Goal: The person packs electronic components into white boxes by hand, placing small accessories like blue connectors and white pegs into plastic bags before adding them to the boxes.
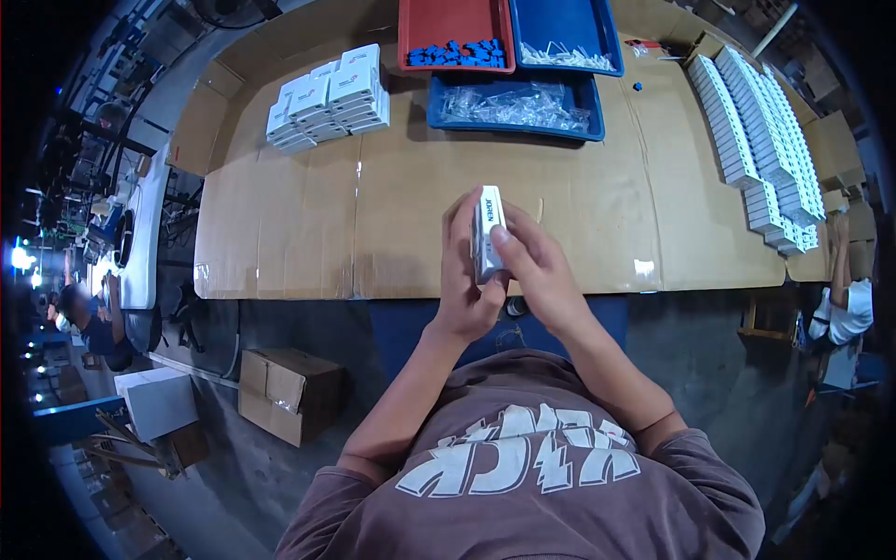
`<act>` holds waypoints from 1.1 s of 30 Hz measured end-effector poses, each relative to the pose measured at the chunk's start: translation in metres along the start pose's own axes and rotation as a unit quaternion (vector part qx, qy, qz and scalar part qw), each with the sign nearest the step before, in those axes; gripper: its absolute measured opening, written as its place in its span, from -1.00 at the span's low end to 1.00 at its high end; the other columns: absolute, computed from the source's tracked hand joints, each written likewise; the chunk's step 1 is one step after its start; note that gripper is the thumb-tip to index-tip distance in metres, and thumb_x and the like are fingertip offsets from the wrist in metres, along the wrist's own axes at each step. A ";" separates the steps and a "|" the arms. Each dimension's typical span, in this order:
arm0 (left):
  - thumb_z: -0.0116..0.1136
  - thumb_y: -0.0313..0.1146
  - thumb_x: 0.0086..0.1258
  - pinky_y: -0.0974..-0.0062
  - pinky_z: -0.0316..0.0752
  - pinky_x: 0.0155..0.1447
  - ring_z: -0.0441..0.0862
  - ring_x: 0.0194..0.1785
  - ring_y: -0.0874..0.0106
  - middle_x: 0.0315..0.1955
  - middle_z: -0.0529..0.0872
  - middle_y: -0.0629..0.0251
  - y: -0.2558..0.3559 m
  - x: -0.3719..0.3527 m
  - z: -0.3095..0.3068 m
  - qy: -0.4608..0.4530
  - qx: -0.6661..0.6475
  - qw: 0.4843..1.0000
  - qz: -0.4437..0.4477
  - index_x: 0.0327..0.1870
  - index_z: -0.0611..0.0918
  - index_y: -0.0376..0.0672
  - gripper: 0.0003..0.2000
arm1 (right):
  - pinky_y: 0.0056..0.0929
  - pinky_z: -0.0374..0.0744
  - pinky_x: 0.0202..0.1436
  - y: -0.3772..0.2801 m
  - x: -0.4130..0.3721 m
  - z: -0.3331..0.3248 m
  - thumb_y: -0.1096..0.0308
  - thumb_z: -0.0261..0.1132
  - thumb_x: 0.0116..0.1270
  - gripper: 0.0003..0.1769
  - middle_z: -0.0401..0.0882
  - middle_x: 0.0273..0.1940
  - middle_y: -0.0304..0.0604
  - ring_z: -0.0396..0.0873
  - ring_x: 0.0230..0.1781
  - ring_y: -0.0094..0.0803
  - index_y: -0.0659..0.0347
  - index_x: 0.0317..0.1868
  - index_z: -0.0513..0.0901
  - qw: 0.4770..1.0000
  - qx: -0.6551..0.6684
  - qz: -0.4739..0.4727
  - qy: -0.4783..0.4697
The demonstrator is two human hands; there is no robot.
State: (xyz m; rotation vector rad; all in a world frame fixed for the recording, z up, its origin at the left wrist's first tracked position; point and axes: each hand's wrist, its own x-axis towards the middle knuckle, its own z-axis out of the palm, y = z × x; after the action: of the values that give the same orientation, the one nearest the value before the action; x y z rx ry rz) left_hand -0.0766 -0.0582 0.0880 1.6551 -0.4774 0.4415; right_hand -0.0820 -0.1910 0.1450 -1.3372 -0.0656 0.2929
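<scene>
A small white box with dark lettering on its narrow side is held upright between my two hands, above the front part of the cardboard-covered table. My left hand wraps its left side, with the thumb near the lower end. From the right, my right hand grips the same box, its thumb pressed on the printed side. The fingers behind the box are partly hidden.
Stacked white boxes stand at the back left, and long rows of white boxes at the right. A red tray holds blue pieces; one blue tray holds white sticks, another blue tray clear plastic bags. A cardboard carton sits on the floor.
</scene>
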 end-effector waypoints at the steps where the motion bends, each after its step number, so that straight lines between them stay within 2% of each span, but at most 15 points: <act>1: 0.05 0.07 0.41 0.18 0.24 0.51 0.36 0.43 0.16 0.38 0.34 -0.01 -0.002 -0.003 0.000 0.008 0.002 1.000 -0.008 0.59 0.16 -0.34 -0.14 | -0.37 0.55 0.27 -0.005 -0.002 0.008 0.15 0.18 0.65 -0.38 0.58 0.26 -0.06 0.55 0.21 -0.42 0.32 0.55 0.36 1.000 0.000 0.007 0.000; 4: -0.06 0.10 0.40 0.21 0.19 0.55 0.32 0.48 0.20 0.45 0.28 0.02 -0.005 -0.008 -0.002 0.036 0.008 0.999 -0.029 0.61 0.11 -0.32 -0.14 | -0.44 0.56 0.22 0.003 -0.002 0.012 0.18 0.20 0.64 -0.36 0.59 0.23 -0.10 0.56 0.14 -0.48 0.24 0.60 0.29 1.000 0.030 0.008 -0.004; 5: -0.13 0.16 0.41 0.21 0.33 0.44 0.41 0.38 0.22 0.40 0.32 0.02 -0.006 -0.006 -0.002 0.047 0.038 0.998 -0.015 0.59 0.16 -0.34 -0.14 | -0.44 0.56 0.22 0.006 -0.003 0.017 0.19 0.21 0.64 -0.35 0.59 0.23 -0.09 0.57 0.14 -0.47 0.25 0.60 0.29 0.999 0.050 -0.002 0.003; 10: -0.19 0.26 0.45 0.23 0.49 0.23 0.52 0.21 0.24 0.33 0.38 -0.01 -0.007 -0.003 -0.002 0.043 0.027 0.998 -0.038 0.56 0.23 -0.34 -0.12 | -0.36 0.59 0.25 0.018 -0.001 0.024 0.17 0.31 0.58 -0.29 0.60 0.27 0.06 0.59 0.25 -0.33 0.35 0.56 0.30 0.997 0.062 -0.020 0.040; 14: -0.30 0.44 0.50 0.22 0.51 0.20 0.55 0.18 0.22 0.32 0.40 -0.05 -0.016 0.001 -0.004 0.076 0.061 0.995 0.013 0.56 0.24 -0.32 -0.06 | -0.34 0.60 0.25 0.019 -0.001 0.030 0.14 0.34 0.56 -0.27 0.61 0.23 0.12 0.59 0.26 -0.30 0.37 0.55 0.32 0.997 0.063 -0.001 0.036; 15: -0.39 0.52 0.50 0.21 0.51 0.19 0.58 0.15 0.21 0.28 0.45 -0.07 -0.022 0.002 -0.001 0.102 0.099 0.988 0.059 0.53 0.29 -0.35 0.00 | -0.34 0.59 0.25 0.017 0.000 0.032 0.14 0.34 0.56 -0.27 0.62 0.23 0.11 0.59 0.26 -0.31 0.37 0.55 0.32 0.997 0.066 0.013 0.036; 17: -0.39 0.52 0.50 0.21 0.51 0.19 0.60 0.14 0.18 0.25 0.49 -0.08 -0.016 0.005 -0.003 0.101 0.106 0.989 0.022 0.49 0.35 -0.39 0.00 | -0.38 0.57 0.26 0.016 0.003 0.034 0.17 0.30 0.60 -0.30 0.64 0.20 0.05 0.57 0.23 -0.39 0.36 0.57 0.31 0.995 0.092 0.019 0.032; 18: -0.39 0.53 0.50 0.20 0.51 0.20 0.61 0.13 0.17 0.24 0.51 -0.08 -0.011 0.007 -0.003 0.100 0.108 0.989 0.001 0.46 0.39 -0.41 0.01 | -0.43 0.56 0.23 0.018 0.005 0.034 0.18 0.25 0.63 -0.35 0.64 0.17 -0.04 0.55 0.18 -0.46 0.35 0.55 0.34 0.996 0.084 -0.004 0.035; 19: -0.35 0.47 0.51 0.22 0.51 0.19 0.61 0.13 0.15 0.15 0.57 -0.07 -0.004 0.013 0.001 0.124 0.097 0.987 -0.024 0.36 0.49 -0.46 -0.03 | -0.48 0.55 0.20 0.021 0.006 0.034 0.18 0.21 0.66 -0.40 0.64 0.14 -0.12 0.54 0.13 -0.52 0.34 0.53 0.38 0.996 0.074 -0.026 0.039; 21: -0.32 0.40 0.50 0.21 0.52 0.18 0.61 0.11 0.14 0.13 0.58 -0.07 0.000 0.015 0.002 0.126 0.095 0.986 -0.046 0.31 0.52 -0.47 -0.08 | -0.55 0.52 0.14 0.022 0.006 0.036 0.15 0.10 0.71 -0.49 0.65 0.04 -0.24 0.51 0.03 -0.61 0.36 0.43 0.49 0.997 0.021 -0.049 0.061; 23: -0.27 0.26 0.43 0.22 0.53 0.13 0.62 0.06 0.16 0.06 0.60 -0.06 -0.003 0.015 0.003 0.136 0.085 0.986 -0.050 0.24 0.55 -0.48 -0.18 | -0.56 0.52 0.06 0.023 0.004 0.032 0.13 0.07 0.72 -0.53 0.63 -0.08 -0.28 0.49 -0.05 -0.61 0.38 0.28 0.57 0.997 -0.028 -0.037 0.056; 27: -0.21 0.19 0.43 0.18 0.58 0.10 0.67 0.03 0.03 0.06 0.61 -0.14 -0.008 0.013 0.002 0.127 0.058 0.988 -0.063 0.20 0.57 -0.47 -0.24 | -0.56 0.47 -0.14 0.023 0.003 0.031 0.09 0.01 0.74 -0.53 0.52 -0.30 -0.36 0.40 -0.23 -0.63 0.39 -0.02 0.63 0.993 -0.078 -0.047 0.072; 30: -0.23 0.19 0.43 0.18 0.59 0.08 0.67 0.02 0.03 0.05 0.62 -0.15 -0.013 0.013 0.004 0.133 0.049 0.988 -0.067 0.19 0.57 -0.47 -0.24 | -0.54 0.42 -0.23 0.022 0.006 0.028 0.10 0.01 0.74 -0.53 0.46 -0.35 -0.39 0.34 -0.28 -0.64 0.36 -0.13 0.60 0.995 -0.073 0.006 0.070; 33: -0.24 0.20 0.44 0.18 0.58 0.09 0.67 0.03 0.03 0.05 0.62 -0.15 -0.015 0.013 0.003 0.125 0.045 0.988 -0.082 0.19 0.57 -0.48 -0.24 | -0.54 0.41 -0.23 0.022 0.009 0.025 0.10 -0.01 0.75 -0.53 0.47 -0.35 -0.39 0.34 -0.29 -0.65 0.36 -0.13 0.60 0.994 -0.087 0.002 0.064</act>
State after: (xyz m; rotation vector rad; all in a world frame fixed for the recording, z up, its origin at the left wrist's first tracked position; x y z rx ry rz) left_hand -0.0575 -0.0602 0.0824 1.6816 -0.1361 0.5464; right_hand -0.0826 -0.1609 0.1286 -1.5268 0.0197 0.2083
